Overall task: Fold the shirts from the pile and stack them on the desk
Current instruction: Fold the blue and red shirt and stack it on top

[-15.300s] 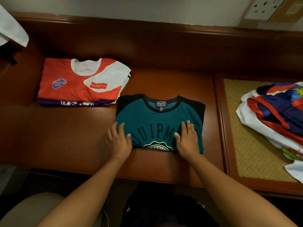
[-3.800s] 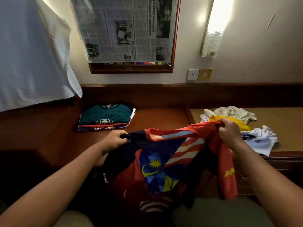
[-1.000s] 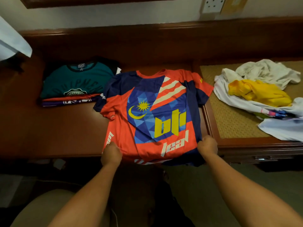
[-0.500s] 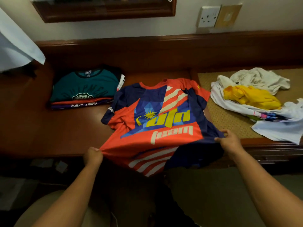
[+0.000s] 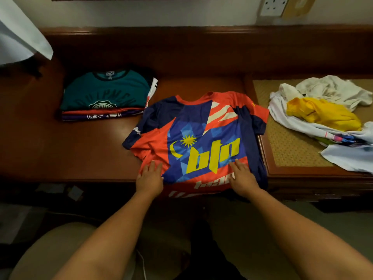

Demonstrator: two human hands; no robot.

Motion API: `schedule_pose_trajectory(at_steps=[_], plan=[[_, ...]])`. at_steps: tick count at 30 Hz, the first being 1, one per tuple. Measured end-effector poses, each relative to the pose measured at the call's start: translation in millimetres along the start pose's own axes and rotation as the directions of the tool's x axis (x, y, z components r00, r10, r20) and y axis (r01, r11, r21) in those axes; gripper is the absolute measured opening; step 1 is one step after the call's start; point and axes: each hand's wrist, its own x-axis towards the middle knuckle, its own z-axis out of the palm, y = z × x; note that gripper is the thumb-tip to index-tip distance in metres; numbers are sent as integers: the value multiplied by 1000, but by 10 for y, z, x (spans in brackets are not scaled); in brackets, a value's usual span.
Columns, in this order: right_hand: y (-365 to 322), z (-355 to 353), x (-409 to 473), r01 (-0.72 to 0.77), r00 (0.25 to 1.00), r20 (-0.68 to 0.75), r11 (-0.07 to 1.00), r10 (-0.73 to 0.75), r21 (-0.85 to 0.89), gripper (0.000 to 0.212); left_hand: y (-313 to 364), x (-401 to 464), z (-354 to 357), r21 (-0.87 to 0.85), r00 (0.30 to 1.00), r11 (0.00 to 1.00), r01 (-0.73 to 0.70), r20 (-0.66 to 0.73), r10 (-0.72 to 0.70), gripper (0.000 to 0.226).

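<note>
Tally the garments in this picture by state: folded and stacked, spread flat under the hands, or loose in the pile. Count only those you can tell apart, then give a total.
Folded in the stack: 3 (teal top shirt, red layer, purple layer)
Spread flat: 1 (red and navy jersey)
Loose in the pile: at least 3 (cream, yellow, white); more may be hidden
Total: at least 7

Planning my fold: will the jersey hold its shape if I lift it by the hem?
Probably not. The jersey looks thin and floppy: its hem droops over the desk edge. Its sheen suggests it may slide on the polished wood.
</note>
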Motion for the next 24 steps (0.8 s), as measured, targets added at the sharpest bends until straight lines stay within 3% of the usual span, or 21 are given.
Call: schedule_pose_trajectory(at_steps=[4,10,17,21,24], plan=[[-38,-82,128,-44,999,-27,999,44,-8,48,23,84,-119,-42,989,990,135,-56,-137,56],[-207,-393,493,31,990,-140,998,-23,59,35,226,434,-486,-39,975,999,1,-222,-9,39],[-372,-942,1494,88,978,-193,995,-76,54,38,415,1365,-879,-85,985,995,-57,-168,43,35],[-336,-1264,2210,115,974,-200,993,-107,30,37,478,2014,-1120,-213,992,977,25,-118,-51,34],[-326,-1464,2673,94,977,-192,995,-89,21,44,491,2467,-1224,-273,991,956,103,-59,-123,48]])
